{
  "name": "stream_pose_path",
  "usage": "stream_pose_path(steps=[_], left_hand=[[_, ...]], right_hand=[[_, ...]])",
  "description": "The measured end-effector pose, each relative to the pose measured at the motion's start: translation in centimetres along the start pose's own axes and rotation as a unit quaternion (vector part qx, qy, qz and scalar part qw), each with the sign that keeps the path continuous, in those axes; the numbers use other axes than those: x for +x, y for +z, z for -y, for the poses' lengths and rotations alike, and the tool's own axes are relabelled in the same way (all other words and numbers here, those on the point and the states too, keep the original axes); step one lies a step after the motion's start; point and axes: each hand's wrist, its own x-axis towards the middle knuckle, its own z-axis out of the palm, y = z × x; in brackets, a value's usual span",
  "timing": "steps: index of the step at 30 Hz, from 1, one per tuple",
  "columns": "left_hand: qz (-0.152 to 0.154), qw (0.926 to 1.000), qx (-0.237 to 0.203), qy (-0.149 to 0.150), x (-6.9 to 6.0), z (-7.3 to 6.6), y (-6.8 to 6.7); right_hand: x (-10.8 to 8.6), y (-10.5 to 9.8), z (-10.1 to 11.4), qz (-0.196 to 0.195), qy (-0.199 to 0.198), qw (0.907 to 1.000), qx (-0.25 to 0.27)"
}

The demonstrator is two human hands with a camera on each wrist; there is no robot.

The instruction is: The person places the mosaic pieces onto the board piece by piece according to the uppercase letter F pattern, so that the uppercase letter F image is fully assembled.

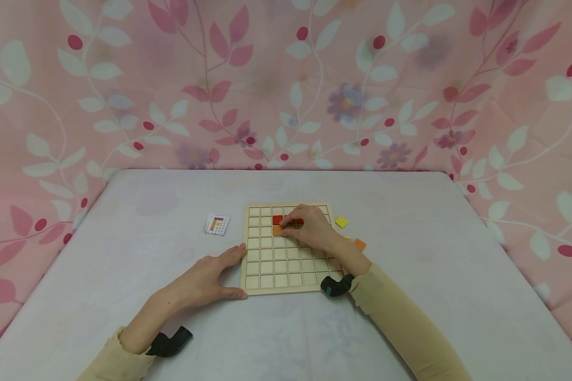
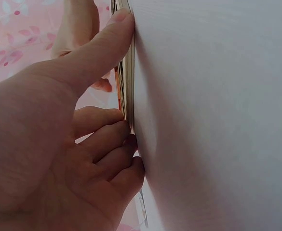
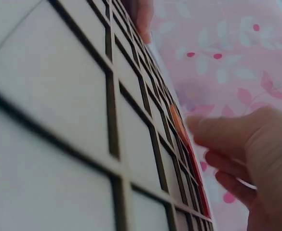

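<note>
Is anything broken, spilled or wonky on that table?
Nothing looks broken or spilled. The loose yellow tile and loose orange tile, right of the grid board, look a bit wonky: they lie at slanted angles, outside its neat squares. The pattern card on the left sits slightly crooked too.

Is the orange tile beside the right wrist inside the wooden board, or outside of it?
Outside: in the head view, the orange tile lies on the white table, past the right edge of the board.
</note>
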Motion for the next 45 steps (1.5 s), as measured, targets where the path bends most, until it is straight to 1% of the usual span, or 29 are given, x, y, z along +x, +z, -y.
stream_pose_path(steps=[3, 7, 11, 13, 18, 22, 25, 29, 34, 36, 39, 41, 45], left_hand=[[-0.001, 1.0, 0.001, 0.002, 0.0, 0.0, 0.0], [0.0, 1.0, 0.002, 0.0, 0.1, -0.1, 0.1], [-0.001, 1.0, 0.003, -0.002, 0.0, -0.1, 0.1], [-0.002, 1.0, 0.006, 0.0, 0.0, -0.1, 0.1], [-0.007, 0.9999, 0.013, 0.008, 0.0, 0.1, 0.0], [-0.007, 0.9998, 0.013, 0.012, 0.0, 0.1, 0.0], [-0.006, 0.9999, 0.011, 0.008, 0.0, 0.1, 0.0], [-0.005, 0.9999, 0.011, 0.005, 0.0, 0.1, 0.0], [-0.003, 1.0, 0.007, 0.004, 0.0, 0.0, 0.0], [-0.002, 1.0, 0.005, 0.003, 0.0, 0.0, 0.1], [-0.002, 1.0, 0.004, 0.003, 0.0, -0.1, 0.1], [-0.001, 1.0, 0.004, 0.003, 0.0, -0.1, 0.1], [-0.002, 1.0, 0.004, 0.0, 0.0, 0.0, 0.1]], right_hand=[[-0.1, -1.3, 0.1, -0.004, 0.009, 0.9998, 0.019], [-0.8, -3.7, -0.6, -0.016, 0.014, 0.9982, 0.056], [-2.5, -6.1, -1.9, -0.012, 0.059, 0.9955, 0.073], [-3.5, -7.0, -2.7, -0.008, 0.083, 0.9946, 0.062], [-5.9, -9.1, -5.0, -0.01, 0.103, 0.9942, 0.03], [-7.8, -10.4, -6.4, -0.009, 0.121, 0.9924, 0.02], [-8.9, -11.1, -7.2, -0.004, 0.131, 0.9913, 0.015], [-10.1, -11.8, -8.0, -0.007, 0.132, 0.9911, 0.018], [-10.9, -12.3, -8.4, -0.007, 0.145, 0.9888, 0.034], [-11.3, -12.3, -8.4, -0.005, 0.161, 0.9861, 0.041], [-11.6, -12.3, -8.5, -0.001, 0.17, 0.9841, 0.051], [-11.8, -12.1, -8.7, 0.001, 0.168, 0.9842, 0.057], [-11.8, -11.8, -9.1, 0.021, 0.132, 0.989, 0.063]])
